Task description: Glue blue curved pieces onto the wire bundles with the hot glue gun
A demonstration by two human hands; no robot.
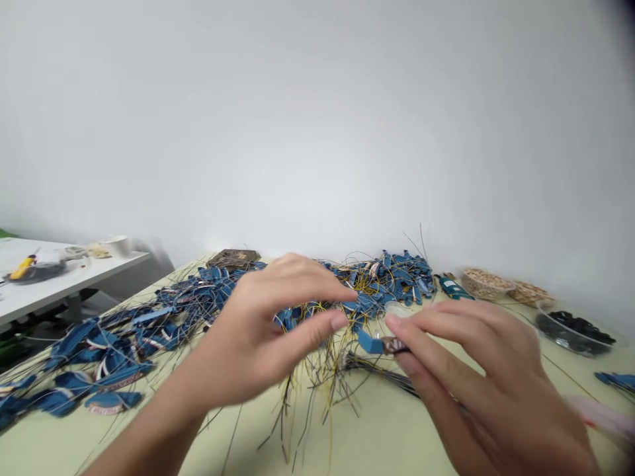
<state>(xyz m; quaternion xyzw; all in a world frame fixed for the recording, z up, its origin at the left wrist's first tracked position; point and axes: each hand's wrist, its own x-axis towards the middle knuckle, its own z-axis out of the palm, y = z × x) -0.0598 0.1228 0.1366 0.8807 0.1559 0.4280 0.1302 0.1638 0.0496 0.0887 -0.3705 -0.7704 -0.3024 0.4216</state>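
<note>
My right hand [476, 370] pinches a small blue piece [370, 344] with a brown-and-white printed part, between thumb and fingers. Its inner end is hidden by the fingertips. To the left, my left hand [268, 324] is raised with thumb and fingers apart, holding nothing. Below the blue piece, a bundle of dark wires [384, 370] lies on the table, partly behind my right hand. Loose black and yellow wire ends [317, 383] spread out beneath my left hand. A small clear container [397, 309] sits just beyond my right fingertips.
Piles of blue wired pieces [114, 350] cover the left and back of the pale table [387, 436]. A brown block [233, 258] and a dark green packet [452, 287] lie at the back. Bowls of beige bits [486, 284] and black parts [575, 330] stand right.
</note>
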